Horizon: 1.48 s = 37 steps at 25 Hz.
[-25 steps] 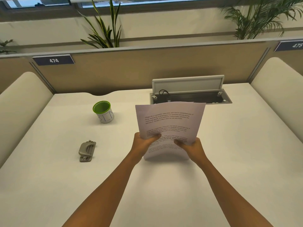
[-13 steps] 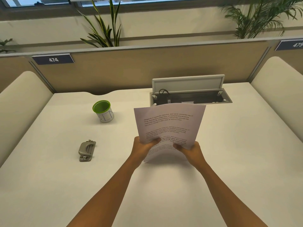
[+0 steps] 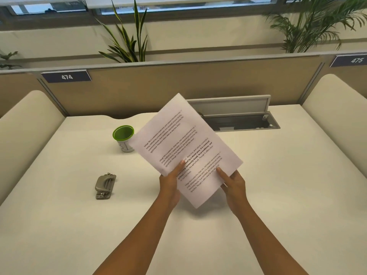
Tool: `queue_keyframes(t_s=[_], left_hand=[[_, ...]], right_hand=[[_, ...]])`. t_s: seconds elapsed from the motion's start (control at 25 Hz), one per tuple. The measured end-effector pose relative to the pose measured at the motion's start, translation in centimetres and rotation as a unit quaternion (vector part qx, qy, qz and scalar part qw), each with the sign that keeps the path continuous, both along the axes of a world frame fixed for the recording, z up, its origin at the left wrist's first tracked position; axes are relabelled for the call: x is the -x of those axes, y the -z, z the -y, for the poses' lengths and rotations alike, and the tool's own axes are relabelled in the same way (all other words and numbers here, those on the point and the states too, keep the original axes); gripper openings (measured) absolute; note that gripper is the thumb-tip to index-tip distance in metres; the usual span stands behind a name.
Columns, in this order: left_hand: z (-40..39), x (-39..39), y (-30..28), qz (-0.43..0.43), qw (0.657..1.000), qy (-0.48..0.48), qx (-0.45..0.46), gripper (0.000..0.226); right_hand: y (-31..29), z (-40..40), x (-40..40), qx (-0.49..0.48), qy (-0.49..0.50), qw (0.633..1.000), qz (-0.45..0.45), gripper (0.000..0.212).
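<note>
The white printed paper sheets (image 3: pixel 184 139) are held askew over the middle of the cream desk (image 3: pixel 278 195), their lines of print running up to the right. The left hand (image 3: pixel 168 185) pinches the lower left edge and the right hand (image 3: pixel 234 185) the lower right, thumbs on the print. Bold words read "community bonds, local traditions". A green-rimmed white cup (image 3: pixel 123 135) stands just left, and a grey metal hole punch (image 3: pixel 105 185) lies nearer. Navy partition labels read "474" (image 3: pixel 67 77) and "475" (image 3: pixel 356 60).

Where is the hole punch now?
In the head view, the hole punch lies on the desk, left of the left hand, nearer than the green cup.
</note>
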<state>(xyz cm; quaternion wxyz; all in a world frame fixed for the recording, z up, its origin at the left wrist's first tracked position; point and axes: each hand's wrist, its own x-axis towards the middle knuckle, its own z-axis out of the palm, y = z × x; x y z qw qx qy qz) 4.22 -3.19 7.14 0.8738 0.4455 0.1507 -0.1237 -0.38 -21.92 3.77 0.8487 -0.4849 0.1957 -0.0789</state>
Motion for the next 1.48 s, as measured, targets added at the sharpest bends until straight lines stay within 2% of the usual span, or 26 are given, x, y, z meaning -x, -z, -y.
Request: queue_keyframes(t_s=[0.08, 0.2, 0.36, 0.52, 0.64, 0.68, 0.76, 0.84, 0.96, 1.08, 1.32, 1.48], left_hand=[[0.7, 0.5, 0.2, -0.026, 0.999, 0.002, 0.042, 0.055], [1.1, 1.0, 0.1, -0.036, 0.998, 0.002, 0.06, 0.053], [0.0, 0.6, 0.3, -0.061, 0.998, -0.028, 0.015, 0.047], [-3.5, -1.0, 0.5, -0.066, 0.996, -0.036, -0.038, 0.042], [-7.0, -2.6, 0.0, -0.076, 0.994, -0.047, -0.062, 0.025], [-8.1, -3.1, -0.5, -0.078, 0.993, -0.031, -0.077, 0.021], [-9.9, -3.9, -1.3, -0.08, 0.987, 0.053, -0.125, 0.035], [-10.7, -4.4, -1.9, -0.071, 0.968, 0.17, -0.171, 0.051], [-10.1, -4.2, -2.1, -0.055, 0.934, 0.285, -0.21, 0.052], [-8.9, -3.8, -0.9, -0.048, 0.936, 0.246, -0.246, 0.06], [-7.7, -3.5, 0.6, 0.057, 0.949, 0.141, -0.276, 0.03], [-7.1, -3.8, -0.2, 0.122, 0.935, 0.107, -0.315, 0.041]], right_hand=[[-0.4, -1.4, -0.3, -0.043, -0.03, 0.999, 0.013, 0.057], [-0.7, -2.8, -0.4, -0.013, -0.048, 0.999, 0.017, 0.046], [-1.3, -2.0, -0.6, 0.078, -0.028, 0.996, -0.011, 0.034], [-1.5, 0.7, -0.7, 0.125, -0.031, 0.991, -0.029, 0.028], [-1.6, 2.8, -0.3, 0.141, -0.056, 0.988, -0.037, 0.03], [-1.6, 3.5, -0.2, 0.146, -0.075, 0.986, -0.037, 0.03], [-1.6, 4.6, 0.1, 0.161, -0.128, 0.978, -0.036, 0.03], [-1.8, 5.3, 0.3, 0.176, -0.185, 0.966, -0.039, 0.029], [-1.8, 5.3, 0.1, 0.198, -0.234, 0.951, -0.04, 0.029], [-1.7, 4.8, -0.1, 0.23, -0.221, 0.947, -0.048, 0.026], [-1.7, 4.1, -0.9, 0.265, -0.107, 0.957, -0.04, 0.026], [-2.0, 4.2, -1.4, 0.274, -0.05, 0.96, 0.006, 0.025]])
